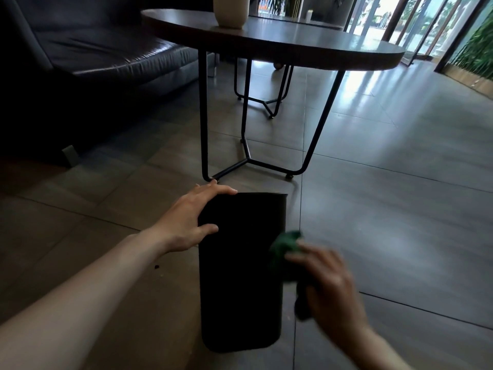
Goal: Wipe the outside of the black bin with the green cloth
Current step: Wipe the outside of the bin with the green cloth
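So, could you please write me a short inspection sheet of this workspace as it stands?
Surface: grey tiled floor, a few dark crumbs left of the bin.
Job's things: tall black plastic bin, apparently tipped away from the camera; crumpled green cloth at its right side.
Clutter: nothing seen.
Hands: left hand holds the bin's far end; right hand grips the cloth, blurred.
Cables: nothing seen.
Surroundings: round dark wooden table, cream vase, dark leather sofa.
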`<state>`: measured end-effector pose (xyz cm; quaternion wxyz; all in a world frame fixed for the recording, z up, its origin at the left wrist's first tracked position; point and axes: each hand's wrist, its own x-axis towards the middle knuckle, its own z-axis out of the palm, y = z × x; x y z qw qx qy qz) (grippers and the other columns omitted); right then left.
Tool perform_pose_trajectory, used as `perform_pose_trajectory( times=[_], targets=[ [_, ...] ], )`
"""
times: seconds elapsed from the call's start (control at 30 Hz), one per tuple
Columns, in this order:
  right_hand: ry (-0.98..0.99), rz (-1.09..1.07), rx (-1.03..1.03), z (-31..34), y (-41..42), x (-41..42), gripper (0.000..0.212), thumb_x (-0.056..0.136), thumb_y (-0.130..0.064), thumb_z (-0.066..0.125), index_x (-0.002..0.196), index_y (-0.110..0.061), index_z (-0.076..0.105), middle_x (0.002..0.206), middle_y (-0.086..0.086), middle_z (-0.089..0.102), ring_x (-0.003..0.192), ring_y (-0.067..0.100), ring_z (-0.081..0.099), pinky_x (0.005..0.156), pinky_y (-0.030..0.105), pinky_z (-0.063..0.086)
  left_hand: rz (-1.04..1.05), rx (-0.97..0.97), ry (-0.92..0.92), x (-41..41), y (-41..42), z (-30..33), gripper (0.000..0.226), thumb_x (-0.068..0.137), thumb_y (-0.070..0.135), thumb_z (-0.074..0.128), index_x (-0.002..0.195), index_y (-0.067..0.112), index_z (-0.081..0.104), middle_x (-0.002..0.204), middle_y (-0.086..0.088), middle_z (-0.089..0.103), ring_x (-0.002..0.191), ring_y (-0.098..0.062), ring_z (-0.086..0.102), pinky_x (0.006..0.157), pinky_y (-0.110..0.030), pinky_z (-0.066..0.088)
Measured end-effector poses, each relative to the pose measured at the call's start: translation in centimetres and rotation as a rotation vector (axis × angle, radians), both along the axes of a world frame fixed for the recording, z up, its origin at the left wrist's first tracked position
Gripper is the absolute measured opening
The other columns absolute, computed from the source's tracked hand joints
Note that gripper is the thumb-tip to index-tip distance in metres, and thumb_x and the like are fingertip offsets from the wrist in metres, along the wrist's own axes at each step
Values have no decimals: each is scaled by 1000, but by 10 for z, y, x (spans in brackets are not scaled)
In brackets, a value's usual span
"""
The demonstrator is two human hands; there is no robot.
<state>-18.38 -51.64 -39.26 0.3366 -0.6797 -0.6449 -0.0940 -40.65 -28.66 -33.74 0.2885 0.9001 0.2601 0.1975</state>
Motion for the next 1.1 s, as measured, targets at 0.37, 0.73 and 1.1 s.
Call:
perform_pose_trajectory(
  times=[0.37, 0.73, 1.1],
  targets=[
    [287, -4, -309, 81, 91, 61, 70, 88, 11, 50, 130, -43, 66, 131, 5, 43, 119, 38, 50, 106, 54, 47, -78, -31, 12, -29, 11, 6, 77, 75, 1, 81, 128, 48, 48, 142, 35, 48, 147, 10, 21, 124, -32, 15],
    [38, 262, -557, 80, 90, 46, 42, 92, -30, 71, 128, -49, 62, 134, -7, 45, 127, 21, 40, 111, 45, 41, -52, -67, 42, -40, 21, 1, 75, 77, -1, 80, 125, 48, 50, 147, 34, 44, 147, 9, 21, 119, -32, 24],
    [-221, 235, -618, 106, 80, 22, 30, 97, -50, 60, 126, -46, 56, 123, -5, 46, 114, 17, 40, 94, 39, 50, -69, 263, -5, -18, -9, 33, 71, 84, 40, 75, 143, 49, 37, 158, 32, 24, 149, 9, 13, 123, -29, 13]
  ],
)
